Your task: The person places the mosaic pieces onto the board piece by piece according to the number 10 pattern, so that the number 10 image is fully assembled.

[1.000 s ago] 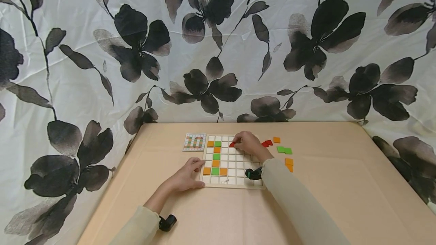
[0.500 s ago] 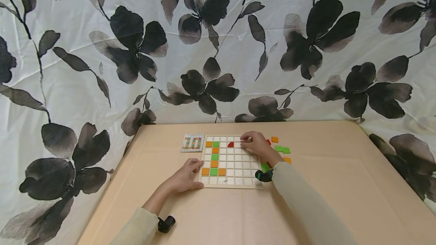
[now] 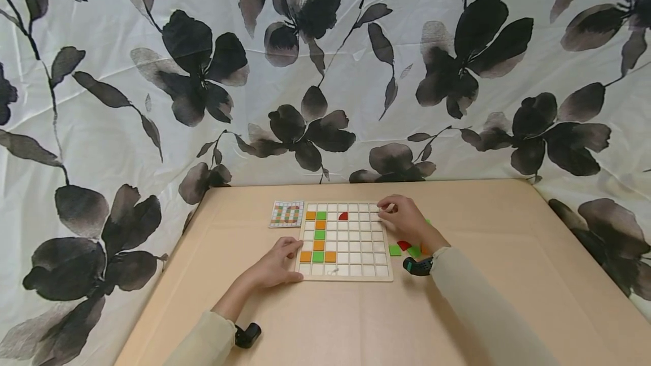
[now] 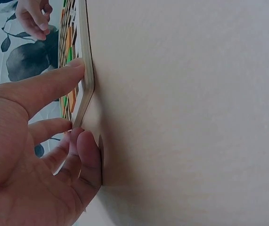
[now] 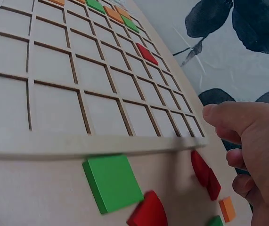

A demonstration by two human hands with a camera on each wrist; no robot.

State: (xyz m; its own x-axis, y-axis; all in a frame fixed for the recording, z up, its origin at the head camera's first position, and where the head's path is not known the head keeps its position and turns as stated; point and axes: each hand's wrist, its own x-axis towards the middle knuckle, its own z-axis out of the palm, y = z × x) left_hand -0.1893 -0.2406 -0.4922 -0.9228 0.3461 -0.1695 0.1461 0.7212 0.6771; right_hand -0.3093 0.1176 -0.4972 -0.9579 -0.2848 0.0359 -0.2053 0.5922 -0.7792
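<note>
Card point(image 3: 286, 214): near worktop's point(image 3: 335, 321) far edge.
Right hand point(image 3: 407, 220): released, partly blocking my view of tiles point(image 3: 395, 251).
Left hand point(image 3: 278, 262): loosely touching board point(image 3: 358, 256).

Even, soft light in the head view, spreading warmly over my smooth tan tabletop point(image 3: 330, 321), with a paler sheen between my arms. And there's a shadow, fuzzy-edged, running along the left side of my loose cream fabric right sleeve point(image 3: 488, 309)! Fine print on the small square patterned card point(image 3: 286, 214) comes out mushy. Over to the left wrist: dimmer, greyer, a dark smudge of shade beside my bare left hand point(image 4: 26, 155). Right wrist, dim too: my bare right hand point(image 5: 261, 146) looks soft-edged, faint shadow past the thick green square tile point(image 5: 113, 183).
</note>
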